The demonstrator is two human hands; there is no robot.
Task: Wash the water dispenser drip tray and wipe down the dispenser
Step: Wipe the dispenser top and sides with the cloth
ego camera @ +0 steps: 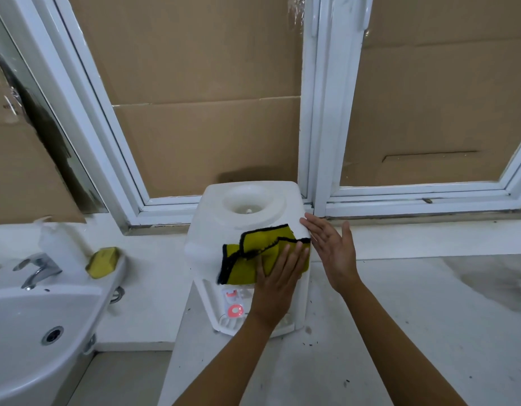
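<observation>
**Cloth pressed flat on the dispenser's top edge**

A white water dispenser [247, 218] stands against the wall below a white-framed window [312, 112] whose panes are covered with brown cardboard [200, 83]. Its top is bare, with the round bottle well open and facing up.

The left hand [278, 276] lies on a yellow cloth [253, 256] with dark edging. The fingers [294, 253] are straight and spread, pressing the cloth flat against the front upper edge of the dispenser rather than gripping it. The cloth is rumpled and partly folded, and it drapes over the top front corner, hanging a little way down the face.

The right hand [331, 247] is held edge-on at the dispenser's right side, its fingers straight and released, with the fingertips touching the upper right corner beside the cloth. It holds nothing.

Below the cloth, the dispenser's front recess shows a red tap, and the drip tray [228, 325] sits in place at the bottom of that recess, partly hidden by the left forearm.

To the left, a white sink [28, 332] with a chrome tap [36, 269] is fixed to the wall. A yellow sponge [102, 262] rests on the sink's rear ledge, beside a pale plastic bottle [55, 241].
</observation>
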